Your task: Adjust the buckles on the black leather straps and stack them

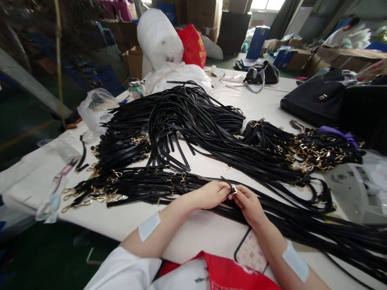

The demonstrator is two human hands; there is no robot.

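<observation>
A thin black strap (227, 182) with a gold-coloured buckle (234, 189) is between my two hands, above the table's front part. My left hand (214, 195) pinches the strap from the left, its fingertips close to the buckle. From the right, my right hand (249, 204) grips the buckle end between thumb and fingers. The strap's short tip points up and away; the rest is hidden by my hands. Just beyond and beneath them runs a row of black straps (139, 183) with gold snap hooks (80, 204).
A large heap of black straps (193, 112) covers the table's middle. Gold hardware and a purple band (338, 133) lie at the right. A black bag (314, 98), a lidded cup (136, 88) and plastic wrap (96, 108) stand around it. A phone-like patterned object (251, 251) lies near me.
</observation>
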